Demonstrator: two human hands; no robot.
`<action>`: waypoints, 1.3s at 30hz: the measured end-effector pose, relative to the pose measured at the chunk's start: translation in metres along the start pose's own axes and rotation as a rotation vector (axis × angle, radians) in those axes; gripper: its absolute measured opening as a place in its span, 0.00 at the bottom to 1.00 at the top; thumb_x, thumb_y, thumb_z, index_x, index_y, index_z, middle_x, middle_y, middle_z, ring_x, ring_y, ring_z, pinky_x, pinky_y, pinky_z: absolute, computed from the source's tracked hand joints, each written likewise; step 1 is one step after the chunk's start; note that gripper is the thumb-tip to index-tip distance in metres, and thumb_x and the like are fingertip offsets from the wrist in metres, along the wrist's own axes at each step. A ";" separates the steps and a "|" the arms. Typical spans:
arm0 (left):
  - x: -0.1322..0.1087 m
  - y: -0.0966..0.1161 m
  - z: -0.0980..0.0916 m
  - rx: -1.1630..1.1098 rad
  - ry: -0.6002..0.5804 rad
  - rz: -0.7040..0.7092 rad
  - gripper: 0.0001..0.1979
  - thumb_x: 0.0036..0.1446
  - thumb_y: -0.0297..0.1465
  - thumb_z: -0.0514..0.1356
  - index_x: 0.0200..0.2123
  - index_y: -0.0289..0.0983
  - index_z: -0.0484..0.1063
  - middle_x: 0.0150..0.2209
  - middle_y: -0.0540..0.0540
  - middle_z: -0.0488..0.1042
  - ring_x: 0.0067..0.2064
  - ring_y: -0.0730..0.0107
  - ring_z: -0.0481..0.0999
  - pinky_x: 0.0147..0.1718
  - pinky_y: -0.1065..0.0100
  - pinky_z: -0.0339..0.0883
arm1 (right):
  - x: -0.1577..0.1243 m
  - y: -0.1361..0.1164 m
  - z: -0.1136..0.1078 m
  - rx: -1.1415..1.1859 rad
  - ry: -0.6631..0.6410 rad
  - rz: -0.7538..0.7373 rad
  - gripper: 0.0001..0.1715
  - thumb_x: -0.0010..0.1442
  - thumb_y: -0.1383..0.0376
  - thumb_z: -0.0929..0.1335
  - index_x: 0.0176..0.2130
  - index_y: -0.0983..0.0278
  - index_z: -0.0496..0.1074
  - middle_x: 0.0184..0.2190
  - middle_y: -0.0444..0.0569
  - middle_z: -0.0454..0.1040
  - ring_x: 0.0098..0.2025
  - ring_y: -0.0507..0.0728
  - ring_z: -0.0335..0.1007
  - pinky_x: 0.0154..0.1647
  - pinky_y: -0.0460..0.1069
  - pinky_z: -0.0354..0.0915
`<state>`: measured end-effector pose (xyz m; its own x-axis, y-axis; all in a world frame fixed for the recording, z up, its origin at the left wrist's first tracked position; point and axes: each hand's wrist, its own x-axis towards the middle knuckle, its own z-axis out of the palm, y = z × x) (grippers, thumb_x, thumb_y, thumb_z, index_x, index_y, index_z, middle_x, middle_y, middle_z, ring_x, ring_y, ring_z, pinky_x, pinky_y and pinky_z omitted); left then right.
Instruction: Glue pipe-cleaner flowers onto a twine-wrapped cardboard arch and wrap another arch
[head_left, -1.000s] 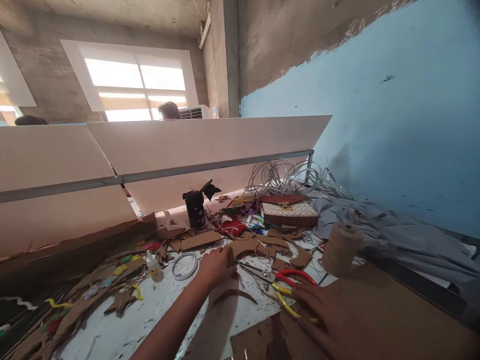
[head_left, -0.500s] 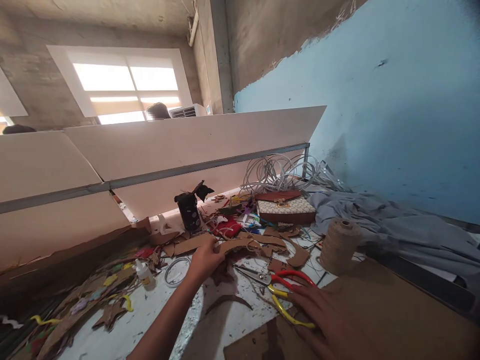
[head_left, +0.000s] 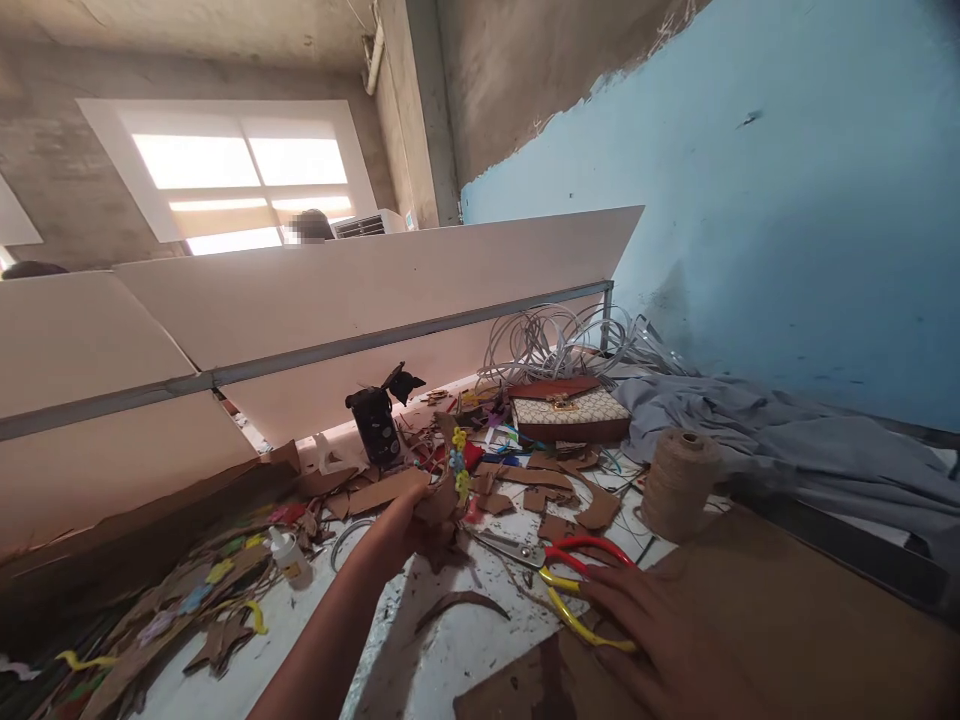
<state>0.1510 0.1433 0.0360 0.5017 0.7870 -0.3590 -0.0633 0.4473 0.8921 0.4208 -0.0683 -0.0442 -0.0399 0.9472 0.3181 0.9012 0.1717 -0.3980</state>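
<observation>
My left hand [head_left: 409, 518] is closed on a cardboard strip [head_left: 439, 500], tilted up, with yellow and blue flower shapes [head_left: 459, 460] along its side. The strip's lower part is hidden by my fingers. My right hand [head_left: 649, 625] is at the handles of a pair of scissors [head_left: 529, 553], one handle red and the other yellow. Its blades point left, toward my left hand. Below them lies a thin curved cardboard offcut [head_left: 461, 602]. Cardboard scraps [head_left: 536, 480] are scattered behind both hands.
A twine spool [head_left: 681, 485] stands at right beside a large cardboard sheet [head_left: 787, 600]. Behind are a patterned handbag [head_left: 570, 412], coiled pale strips [head_left: 536, 345] and a black container [head_left: 375, 425]. At left are a small white bottle [head_left: 291, 560], a tape roll [head_left: 341, 540] and craft scraps.
My left hand has turned the cardboard strip from lying nearly flat to tilted up, so the flower shapes now show. My right hand stays at the scissors.
</observation>
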 end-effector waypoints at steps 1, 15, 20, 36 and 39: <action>0.000 -0.001 0.000 0.008 0.014 0.005 0.16 0.56 0.37 0.58 0.40 0.31 0.77 0.38 0.39 0.81 0.31 0.69 0.77 0.33 0.70 0.71 | 0.000 0.000 0.000 0.005 -0.003 0.002 0.27 0.62 0.62 0.68 0.61 0.51 0.72 0.61 0.48 0.71 0.62 0.66 0.67 0.61 0.61 0.67; 0.014 -0.006 0.017 0.797 0.344 0.311 0.20 0.58 0.40 0.58 0.48 0.35 0.76 0.43 0.42 0.82 0.43 0.57 0.79 0.38 0.66 0.68 | 0.002 -0.005 -0.005 0.016 0.020 0.011 0.24 0.64 0.60 0.68 0.59 0.51 0.73 0.60 0.48 0.73 0.61 0.65 0.69 0.60 0.59 0.69; 0.007 -0.018 0.031 1.355 0.450 0.325 0.18 0.60 0.35 0.58 0.52 0.37 0.73 0.48 0.38 0.81 0.50 0.53 0.78 0.45 0.63 0.65 | 0.000 0.001 0.002 0.008 0.038 -0.016 0.24 0.65 0.59 0.68 0.60 0.50 0.72 0.61 0.48 0.71 0.61 0.64 0.68 0.59 0.59 0.69; -0.138 -0.038 0.008 1.198 0.326 0.359 0.20 0.56 0.41 0.62 0.50 0.45 0.79 0.53 0.42 0.79 0.56 0.47 0.75 0.55 0.56 0.64 | 0.003 -0.002 -0.003 0.036 0.091 -0.041 0.24 0.63 0.50 0.65 0.52 0.56 0.79 0.55 0.52 0.77 0.55 0.67 0.74 0.55 0.62 0.72; -0.175 -0.053 -0.023 1.105 0.413 0.335 0.17 0.53 0.41 0.63 0.46 0.46 0.81 0.50 0.43 0.81 0.53 0.48 0.77 0.54 0.56 0.65 | 0.005 -0.006 -0.007 0.028 0.089 -0.045 0.25 0.63 0.50 0.65 0.52 0.56 0.79 0.55 0.52 0.77 0.55 0.67 0.74 0.56 0.63 0.71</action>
<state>0.0465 -0.0079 0.0452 0.2775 0.9593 0.0518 0.7300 -0.2456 0.6378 0.4180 -0.0670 -0.0344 -0.0402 0.9109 0.4107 0.8871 0.2217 -0.4049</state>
